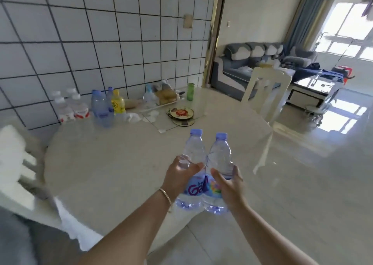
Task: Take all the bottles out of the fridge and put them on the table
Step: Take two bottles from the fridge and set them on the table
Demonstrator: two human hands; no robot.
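Two clear water bottles with blue caps are held side by side over the near edge of the round pale table (113, 163). My left hand (178, 176) grips the left bottle (192, 151) around its middle. My right hand (229, 186) grips the right bottle (220, 155) the same way. At the table's far side by the tiled wall stand several more bottles: white-capped ones with red labels (74, 107), blue-capped ones (101, 107) and a yellow one (118, 103). The fridge is out of view.
A green glass (190, 91), a bag of bread (165, 96), a small clear bottle (149, 97) and a round patterned plate (181, 113) sit at the table's back. A cream chair (264, 91) stands at the right, another chair (14, 155) at the left. Open floor lies to the right.
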